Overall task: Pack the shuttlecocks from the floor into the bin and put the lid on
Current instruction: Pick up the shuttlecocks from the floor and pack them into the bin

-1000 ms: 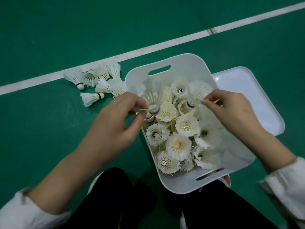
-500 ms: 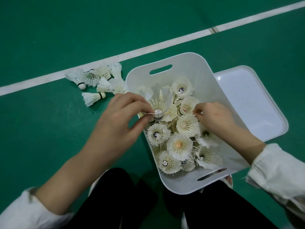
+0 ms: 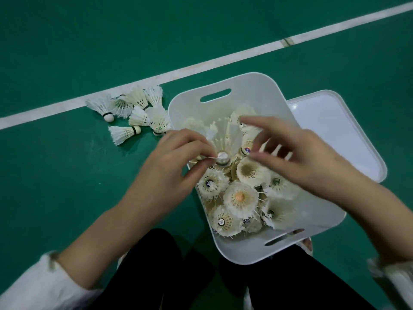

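Both hands (image 3: pixel 169 166) (image 3: pixel 297 157) flank one shuttlecock (image 3: pixel 223 148) above bin (image 3: pixel 263 95).

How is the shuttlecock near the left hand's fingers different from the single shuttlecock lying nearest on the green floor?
The shuttlecock by the left hand is over the bin, cork toward the camera, feathers pointing away; the floor shuttlecock lies on its side outside the bin, cork pointing right. The left hand reaches the first; nothing touches the second. Both are white feather shuttlecocks.

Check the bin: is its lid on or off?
Off. The lid lies on the green floor beside the bin, whose top is open, with shuttlecocks showing inside.
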Demonstrator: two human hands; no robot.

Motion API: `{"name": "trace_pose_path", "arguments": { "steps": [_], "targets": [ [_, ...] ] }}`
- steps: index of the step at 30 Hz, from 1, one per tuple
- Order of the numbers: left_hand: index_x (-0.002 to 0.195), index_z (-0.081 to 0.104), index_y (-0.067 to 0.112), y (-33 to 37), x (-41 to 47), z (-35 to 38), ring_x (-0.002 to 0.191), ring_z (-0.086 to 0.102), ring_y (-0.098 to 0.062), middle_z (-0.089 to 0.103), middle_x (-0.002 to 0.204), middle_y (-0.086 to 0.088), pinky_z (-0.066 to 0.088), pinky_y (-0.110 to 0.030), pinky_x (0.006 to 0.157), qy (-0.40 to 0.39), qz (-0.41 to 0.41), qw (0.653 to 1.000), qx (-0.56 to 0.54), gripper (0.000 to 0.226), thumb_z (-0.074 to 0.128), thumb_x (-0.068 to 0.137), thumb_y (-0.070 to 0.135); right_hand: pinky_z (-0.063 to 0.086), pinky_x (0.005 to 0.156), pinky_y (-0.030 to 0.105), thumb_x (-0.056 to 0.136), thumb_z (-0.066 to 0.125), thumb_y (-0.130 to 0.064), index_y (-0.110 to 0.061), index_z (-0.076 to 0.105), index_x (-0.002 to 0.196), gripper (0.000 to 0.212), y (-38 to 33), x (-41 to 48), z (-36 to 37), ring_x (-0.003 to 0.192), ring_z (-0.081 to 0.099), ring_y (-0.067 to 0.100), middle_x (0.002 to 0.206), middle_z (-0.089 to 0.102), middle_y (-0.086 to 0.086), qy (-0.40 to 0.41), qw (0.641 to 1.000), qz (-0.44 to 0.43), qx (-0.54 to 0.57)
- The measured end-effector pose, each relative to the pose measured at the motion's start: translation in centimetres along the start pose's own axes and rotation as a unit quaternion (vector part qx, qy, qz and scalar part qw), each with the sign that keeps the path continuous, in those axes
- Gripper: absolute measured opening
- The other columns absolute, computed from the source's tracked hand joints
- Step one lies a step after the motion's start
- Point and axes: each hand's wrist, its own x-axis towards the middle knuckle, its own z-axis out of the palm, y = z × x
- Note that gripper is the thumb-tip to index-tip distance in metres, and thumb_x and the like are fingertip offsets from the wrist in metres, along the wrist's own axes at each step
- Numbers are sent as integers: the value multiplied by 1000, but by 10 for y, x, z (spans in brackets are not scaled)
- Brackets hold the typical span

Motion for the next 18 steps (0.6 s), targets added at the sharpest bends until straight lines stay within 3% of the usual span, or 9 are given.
{"name": "trace_pose_path", "arguments": {
  "steps": [4,7,10,12,15,18],
  "targets": [
    [88,68,9,5,3,8,93,51,-12,63,96,0,34,-12,86,-27,36,999,7,20,57,84,25,42,70,17,87,61,-26,-31,61,113,27,8,8,17,77,54,-1,91,57,-17,-2,994,-46,-101],
    [98,67,11,11,7,7,101,51,-7,61,109,0,36,-9,92,-30,30,999,-11,19,59,85,22,43,67,21,85,57,-29,-20,69,97,18,11,3,12,75,56,7,85,59,-11,11,991,-56,-118],
    [123,53,24,14,9,-1,109,49,-1,46,125,11,41,-23,100,-23,-35,998,-40,36,54,87,32,43,69,30,89,58,-27,-14,70,91,18,17,-5,-9,75,58,17,84,62,-2,97,975,20,-200],
    [121,52,27,10,9,-8,101,54,-3,51,118,13,46,-26,91,-18,-69,997,-30,35,48,88,37,39,70,32,91,54,-24,-9,69,92,21,28,-8,-21,83,60,30,89,65,9,120,944,103,-290],
    [110,57,28,-7,6,-15,88,56,-6,62,97,11,39,-19,73,-30,-122,992,34,27,48,87,37,41,69,33,93,48,-17,-4,66,93,23,53,-5,-13,87,59,36,92,62,17,31,894,195,-401],
    [102,59,24,-31,-3,-18,86,57,-13,64,92,7,42,-30,73,-66,-155,980,103,17,52,89,32,47,70,32,88,47,-3,-2,64,94,17,81,4,7,81,58,32,82,51,12,-57,878,197,-433]
  ]
}}
